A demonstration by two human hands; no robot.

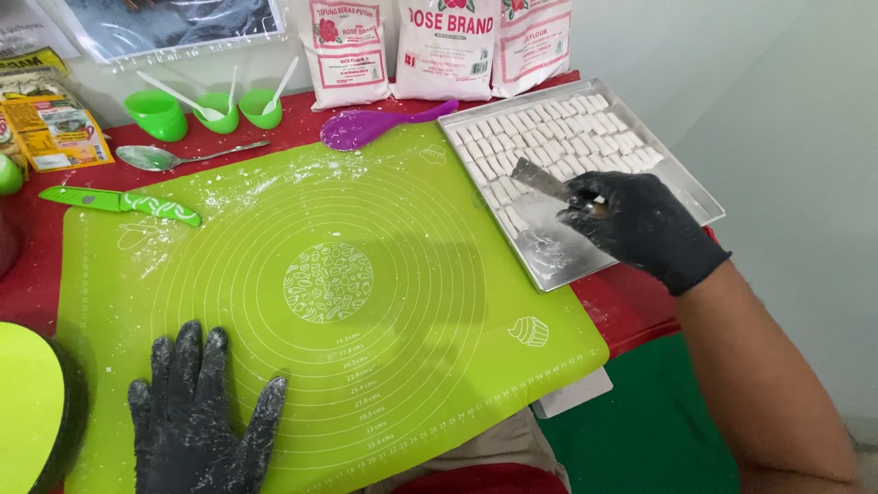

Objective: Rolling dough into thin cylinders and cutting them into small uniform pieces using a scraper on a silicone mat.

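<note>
Left hand (197, 416): lying flat, fingers spread, on the green mat (366, 274);
Right hand (640, 224): gripping a metal scraper (540, 178) over the tray (695, 197) holding dough pieces (558, 137)

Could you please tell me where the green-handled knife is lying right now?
In the head view, the green-handled knife lies at the far left, across the green mat's far-left corner and the red tablecloth, just before the metal spoon.
</note>
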